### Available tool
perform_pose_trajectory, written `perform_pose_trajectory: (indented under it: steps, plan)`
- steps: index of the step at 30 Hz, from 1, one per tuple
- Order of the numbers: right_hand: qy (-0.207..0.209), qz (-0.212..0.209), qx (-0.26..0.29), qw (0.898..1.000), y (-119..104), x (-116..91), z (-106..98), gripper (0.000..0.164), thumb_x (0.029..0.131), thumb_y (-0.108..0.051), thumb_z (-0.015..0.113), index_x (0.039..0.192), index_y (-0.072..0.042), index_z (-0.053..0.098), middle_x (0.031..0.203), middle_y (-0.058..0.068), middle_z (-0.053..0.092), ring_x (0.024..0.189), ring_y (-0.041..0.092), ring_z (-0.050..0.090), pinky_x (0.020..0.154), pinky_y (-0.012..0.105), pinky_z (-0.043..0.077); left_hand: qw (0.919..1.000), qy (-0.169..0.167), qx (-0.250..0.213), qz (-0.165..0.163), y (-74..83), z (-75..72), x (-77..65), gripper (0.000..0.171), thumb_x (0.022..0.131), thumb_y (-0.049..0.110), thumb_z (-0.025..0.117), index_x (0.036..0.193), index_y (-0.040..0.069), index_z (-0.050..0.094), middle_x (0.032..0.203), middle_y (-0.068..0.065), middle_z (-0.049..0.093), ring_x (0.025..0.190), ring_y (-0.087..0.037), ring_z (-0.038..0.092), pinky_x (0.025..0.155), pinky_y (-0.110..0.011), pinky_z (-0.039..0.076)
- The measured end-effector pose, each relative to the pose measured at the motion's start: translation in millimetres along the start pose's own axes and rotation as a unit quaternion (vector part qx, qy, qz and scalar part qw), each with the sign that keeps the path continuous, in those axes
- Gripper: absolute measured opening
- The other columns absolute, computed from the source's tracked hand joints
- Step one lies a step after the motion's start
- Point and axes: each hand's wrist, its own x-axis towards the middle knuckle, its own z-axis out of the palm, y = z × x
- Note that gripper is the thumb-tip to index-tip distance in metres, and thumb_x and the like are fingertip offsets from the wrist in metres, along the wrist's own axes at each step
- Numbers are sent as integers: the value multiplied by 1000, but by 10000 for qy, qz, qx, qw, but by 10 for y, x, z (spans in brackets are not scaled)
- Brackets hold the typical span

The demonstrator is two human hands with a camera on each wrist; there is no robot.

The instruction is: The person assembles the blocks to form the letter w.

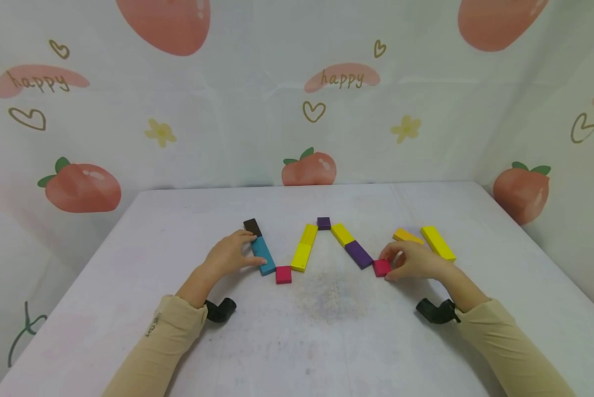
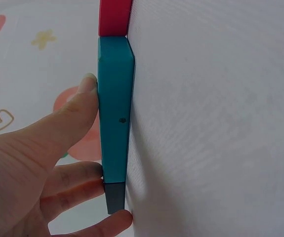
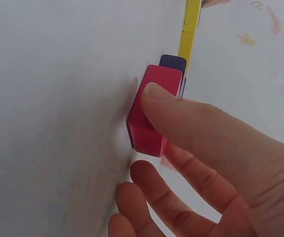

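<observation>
My left hand (image 1: 227,256) lies along a teal block (image 1: 264,257) and a black block (image 1: 252,226) set end to end. In the left wrist view its thumb rests on the teal block's side, with fingertips at the black block (image 2: 114,197). A red block (image 1: 284,275) meets the teal block's near end. On the right, my right hand (image 1: 418,261) pinches another red block (image 1: 382,268). Its thumb lies across that red block (image 3: 146,136) in the right wrist view; the forefinger is partly hidden behind it. A purple block (image 1: 358,255) adjoins this red block.
Two yellow blocks (image 1: 304,247), a small purple block (image 1: 324,223) and another yellow block (image 1: 342,234) continue the zigzag row between the hands. Beyond the right hand lie an orange block (image 1: 407,236) and a long yellow block (image 1: 438,243). A printed curtain (image 1: 237,110) hangs behind the white table (image 1: 327,342).
</observation>
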Motion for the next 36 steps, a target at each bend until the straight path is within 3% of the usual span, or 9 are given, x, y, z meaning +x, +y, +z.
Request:
perform_pose_trajectory:
  steps: [17,25,36]
  plan:
    - [93,-143,159,9997,64,-50,-188,39,77,-19,74,108,-1,59,102,15,59,90,23,56,75,29,52,10000,-24,15,-7,5,-16,3,72,79,42,71,133,0,49,139,-23,44,128,-42,42,102,-53,42]
    - [-85,-266,365,9989,152,-30,-84,35,76,-19,75,104,-3,62,100,10,61,84,17,54,72,23,49,10000,-16,-27,1,-6,-9,6,71,79,41,71,133,0,49,139,-23,45,127,-42,43,102,-53,42]
    - [-60,-247,160,9996,82,-47,-60,31,77,-19,75,101,-5,63,97,8,61,83,16,55,72,21,48,10000,-7,-60,7,-3,-6,-1,70,79,40,71,133,0,50,139,-23,45,127,-42,44,102,-53,43]
